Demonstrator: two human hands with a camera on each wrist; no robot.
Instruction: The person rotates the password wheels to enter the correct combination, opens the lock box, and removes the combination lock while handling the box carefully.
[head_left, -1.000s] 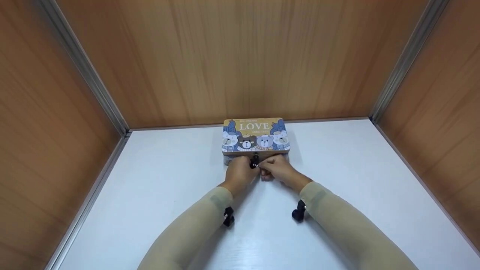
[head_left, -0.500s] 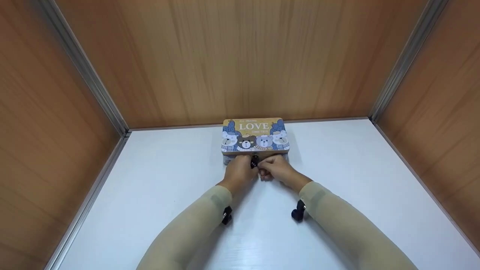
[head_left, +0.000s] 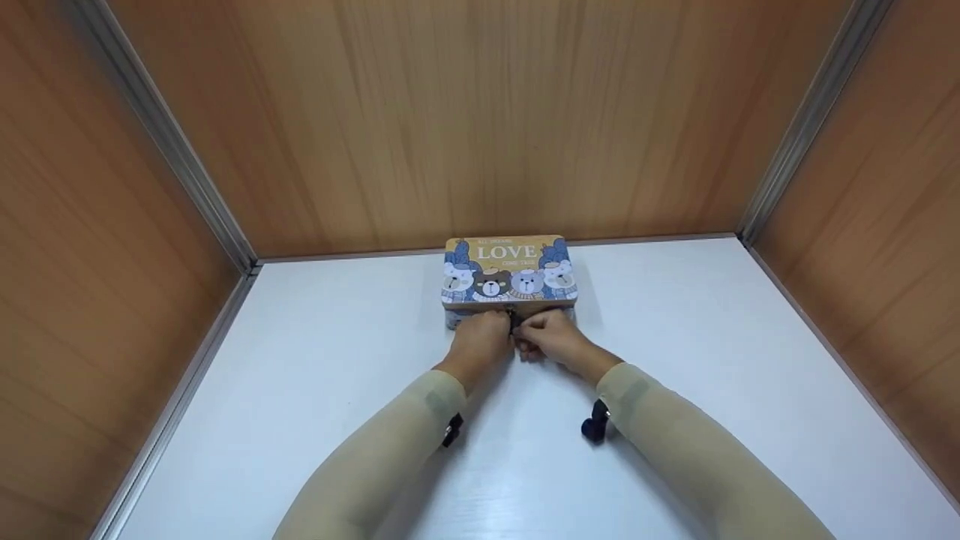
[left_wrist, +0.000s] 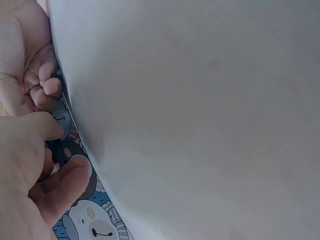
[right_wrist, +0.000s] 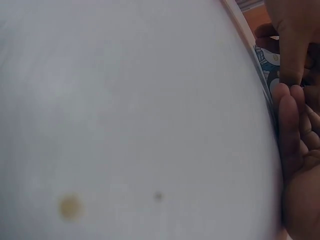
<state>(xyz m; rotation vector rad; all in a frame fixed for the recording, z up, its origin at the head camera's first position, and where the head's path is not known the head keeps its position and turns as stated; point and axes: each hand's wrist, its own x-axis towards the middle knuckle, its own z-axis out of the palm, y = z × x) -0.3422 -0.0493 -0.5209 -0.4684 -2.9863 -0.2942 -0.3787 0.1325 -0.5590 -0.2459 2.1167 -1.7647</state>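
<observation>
A rectangular tin box (head_left: 510,268), its yellow lid printed with "LOVE" and cartoon bears, lies closed against the back wall. At the middle of its front is a small black piece that looks like a padlock (head_left: 514,324). My left hand (head_left: 480,343) holds this piece from the left with curled fingers; the left wrist view shows a dark bit between thumb and fingers of the left hand (left_wrist: 35,170). My right hand (head_left: 559,341) meets it from the right, thumb and fingertip pinched together. What lies between those fingertips is hidden. The right wrist view shows the right hand (right_wrist: 302,150) with fingers bent.
The box and both hands are on a white tabletop (head_left: 337,360). Wood-grain panels (head_left: 480,120) enclose it at the back and both sides, with metal corner strips. A dark device (head_left: 595,427) hangs at the right wrist.
The black piece has turned or shifted slightly and is now mostly covered by the fingers; its shiny lower end no longer shows. Both hands stay at the box front, moving only a little.
</observation>
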